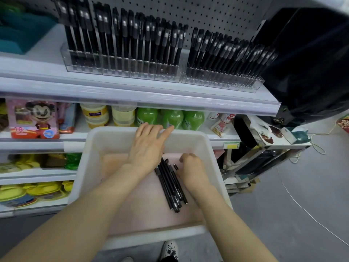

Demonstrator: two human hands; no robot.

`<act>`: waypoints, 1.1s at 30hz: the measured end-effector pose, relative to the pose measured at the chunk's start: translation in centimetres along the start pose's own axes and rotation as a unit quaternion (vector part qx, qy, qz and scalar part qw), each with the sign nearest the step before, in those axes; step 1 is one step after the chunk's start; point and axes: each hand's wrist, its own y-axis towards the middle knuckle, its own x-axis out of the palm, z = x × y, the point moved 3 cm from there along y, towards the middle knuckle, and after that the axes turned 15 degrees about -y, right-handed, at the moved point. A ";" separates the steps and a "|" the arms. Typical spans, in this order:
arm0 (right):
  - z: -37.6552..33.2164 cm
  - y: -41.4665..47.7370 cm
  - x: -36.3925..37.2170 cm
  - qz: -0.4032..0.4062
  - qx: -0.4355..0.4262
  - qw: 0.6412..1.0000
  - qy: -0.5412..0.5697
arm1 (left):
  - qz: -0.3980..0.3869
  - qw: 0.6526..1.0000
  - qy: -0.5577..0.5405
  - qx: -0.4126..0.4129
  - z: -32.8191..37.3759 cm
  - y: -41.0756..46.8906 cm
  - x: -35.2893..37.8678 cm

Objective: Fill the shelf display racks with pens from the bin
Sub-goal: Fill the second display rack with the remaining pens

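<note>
White plastic bin (87, 167) out in front of the shelves, and on its pinkish floor lies a small bundle of loose black pens (170, 186), side by side, right of centre. The left hand (147, 146) is spread flat, fingers straight, reaching over the bin's far rim, with nothing in it. The right hand (192, 167) is down inside the bin, fingers curled under, right against the bundle's right edge; whether it has a pen pinched, I can't tell. Up on the top shelf (56, 87), two clear acrylic racks stand side by side, the left rack (120, 70) and the right rack (222, 82), both packed with upright black pens. Green bottles (171, 118) sit on the shelf below.
</note>
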 end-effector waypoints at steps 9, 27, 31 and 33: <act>0.6 0.0 -1.0 0.054 0.039 0.995 0.069 | -0.004 1.000 0.005 -0.004 0.0 0.1 -0.2; 6.2 3.6 -12.5 0.176 -0.028 0.768 0.615 | -0.082 0.966 -0.226 -0.097 6.7 8.2 -3.4; 8.5 4.5 -14.4 0.330 -0.005 0.844 0.422 | -0.065 0.972 -0.196 -0.109 7.0 10.8 -3.2; 9.0 4.7 -15.3 0.444 -0.077 0.868 0.209 | -0.056 0.983 -0.150 -0.086 7.1 12.4 -3.3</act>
